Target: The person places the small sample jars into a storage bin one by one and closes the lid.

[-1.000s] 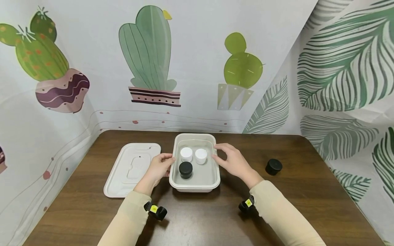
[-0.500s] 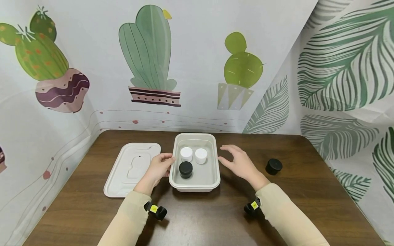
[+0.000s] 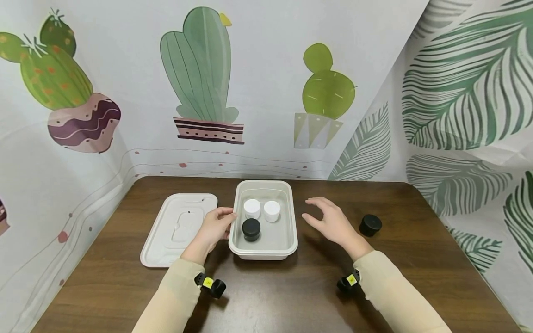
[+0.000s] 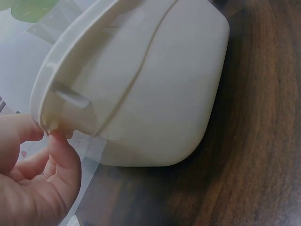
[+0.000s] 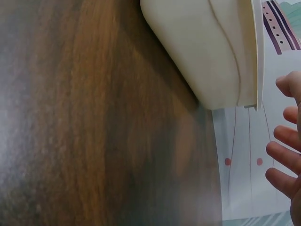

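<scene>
A pale plastic box stands lidless at the middle of the table. In it are two small white jars, the left jar and the right jar, with a black-capped jar in front of them. My left hand pinches the box's left rim between thumb and fingers; the left wrist view shows this grip under the rim. To the right of the box, my right hand hovers with spread, slightly bent fingers, holding nothing. A black round jar sits on the table just beyond that hand.
The box's white lid lies flat on the wooden table at the left, partly behind the left hand. A cloth printed with cacti and leaves hangs right behind the table's back edge.
My right hand has left the box's right rim and moved right, toward the black jar on the table. The left hand, the box and its contents have stayed in place.
</scene>
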A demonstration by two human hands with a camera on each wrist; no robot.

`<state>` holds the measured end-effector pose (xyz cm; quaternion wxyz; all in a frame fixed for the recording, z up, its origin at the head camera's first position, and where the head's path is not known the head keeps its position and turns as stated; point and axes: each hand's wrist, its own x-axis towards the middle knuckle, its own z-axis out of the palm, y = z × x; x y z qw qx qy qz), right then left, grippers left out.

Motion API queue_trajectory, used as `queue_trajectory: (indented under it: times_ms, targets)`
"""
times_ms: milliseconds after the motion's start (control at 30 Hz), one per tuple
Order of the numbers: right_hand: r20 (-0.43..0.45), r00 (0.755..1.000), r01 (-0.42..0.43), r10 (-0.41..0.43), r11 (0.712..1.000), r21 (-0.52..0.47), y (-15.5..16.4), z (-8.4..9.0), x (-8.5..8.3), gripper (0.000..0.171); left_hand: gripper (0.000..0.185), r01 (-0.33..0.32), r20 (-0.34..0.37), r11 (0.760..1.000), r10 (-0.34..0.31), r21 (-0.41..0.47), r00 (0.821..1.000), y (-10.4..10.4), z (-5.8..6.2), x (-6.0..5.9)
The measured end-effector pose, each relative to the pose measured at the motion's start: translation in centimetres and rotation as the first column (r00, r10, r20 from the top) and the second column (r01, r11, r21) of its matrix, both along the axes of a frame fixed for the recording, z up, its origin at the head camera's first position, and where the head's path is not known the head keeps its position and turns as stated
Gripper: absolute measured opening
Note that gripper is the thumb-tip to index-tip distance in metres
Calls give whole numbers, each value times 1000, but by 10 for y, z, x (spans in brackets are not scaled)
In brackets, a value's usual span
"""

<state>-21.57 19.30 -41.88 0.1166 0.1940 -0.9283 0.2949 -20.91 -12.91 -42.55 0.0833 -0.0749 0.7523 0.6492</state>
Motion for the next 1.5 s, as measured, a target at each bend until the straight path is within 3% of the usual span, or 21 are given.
queue_trajectory:
  times_ms: [633,1033,1500]
  targets:
    - [51,998,28,-29,999,19,20,1,3,53,34,12,6,1000,-12,-10,1000,-2,2,1]
    - [15,998,57,-57,998,7,33,-2,4,52,33,7,5,1000,-7,-2,1000,0,3,0]
    - [48,992,117,-116,993,-15,49,-4,7,57,36,13,9,1000,-12,-6,1000,-1,3,1]
